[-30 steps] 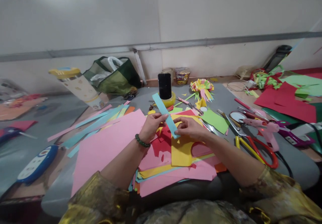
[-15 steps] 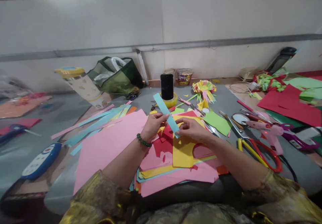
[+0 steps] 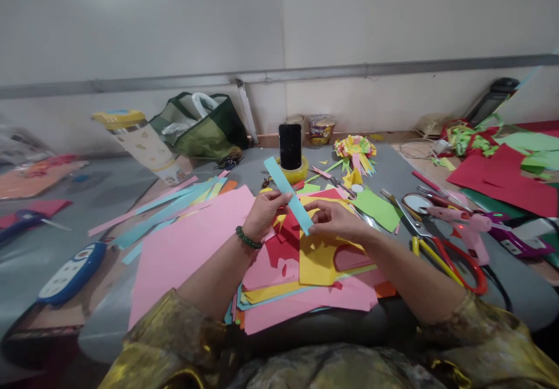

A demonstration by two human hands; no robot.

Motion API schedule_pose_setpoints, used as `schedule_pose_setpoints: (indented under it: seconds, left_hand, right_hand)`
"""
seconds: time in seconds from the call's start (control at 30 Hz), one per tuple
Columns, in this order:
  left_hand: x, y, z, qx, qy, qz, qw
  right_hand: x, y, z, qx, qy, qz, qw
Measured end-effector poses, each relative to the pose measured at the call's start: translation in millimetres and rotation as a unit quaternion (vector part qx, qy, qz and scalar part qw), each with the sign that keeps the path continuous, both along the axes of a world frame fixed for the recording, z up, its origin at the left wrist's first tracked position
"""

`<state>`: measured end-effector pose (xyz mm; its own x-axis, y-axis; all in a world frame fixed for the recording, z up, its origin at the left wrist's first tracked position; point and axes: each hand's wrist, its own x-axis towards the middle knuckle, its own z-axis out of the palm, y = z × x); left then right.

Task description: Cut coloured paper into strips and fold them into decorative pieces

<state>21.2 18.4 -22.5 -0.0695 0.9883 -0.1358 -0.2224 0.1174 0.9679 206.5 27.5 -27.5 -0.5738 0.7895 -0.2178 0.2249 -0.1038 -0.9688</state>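
Note:
A light blue paper strip (image 3: 279, 178) slants between my two hands above the piled paper. My left hand (image 3: 264, 213) pinches it near the middle, with a green bead bracelet at the wrist. At the strip's lower right end, my right hand (image 3: 334, 220) has its thumb and fingers closed on it. Beneath are a yellow sheet (image 3: 317, 267), red scraps (image 3: 282, 250) and pink sheets (image 3: 305, 313). A large pink sheet (image 3: 187, 243) lies to the left, beside several blue strips (image 3: 152, 220).
A phone (image 3: 290, 147) stands on a yellow tape roll (image 3: 297, 173). Behind are a tumbler (image 3: 142, 147), a green bag (image 3: 203, 130) and a paper flower (image 3: 354, 150). To the right lie scissors (image 3: 421, 229) and a pink glue gun (image 3: 469, 229); a power strip (image 3: 72, 272) sits left.
The view has tilted down slightly, so the objects sit a little differently in the picture. Both hands keep hold of the blue strip in nearly the same pose.

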Motion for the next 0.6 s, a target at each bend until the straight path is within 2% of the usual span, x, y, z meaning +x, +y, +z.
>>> schedule_pose_setpoints:
  seconds: [0.17, 0.27, 0.33, 0.43, 0.53, 0.6]
  left_hand:
    - [-0.6, 0.5, 2.4, -0.011, 0.002, 0.003, 1.0]
    - [-0.2, -1.5, 4.8, -0.026, -0.001, -0.031, 0.999]
    - [1.0, -3.2, 5.6, -0.042, -0.005, -0.054, 0.998]
    - [4.0, -5.5, 4.7, -0.055, -0.013, -0.077, 0.995]
    - [6.8, -7.3, 1.4, -0.056, -0.017, -0.099, 0.993]
    - [8.0, -8.2, -1.6, -0.059, -0.018, -0.121, 0.991]
  right_hand:
    - [-0.6, 2.3, -6.1, 0.027, 0.005, -0.007, 1.0]
    - [1.3, 4.5, -8.1, 0.123, 0.036, -0.061, 0.99]
    - [3.5, 4.6, -8.3, 0.246, 0.038, -0.091, 0.964]
    - [5.8, 3.1, -9.7, 0.415, 0.001, -0.07, 0.907]
    - [6.1, 2.9, -14.3, 0.498, -0.034, -0.029, 0.866]
    - [6.0, 4.2, -17.4, 0.52, -0.045, -0.017, 0.853]
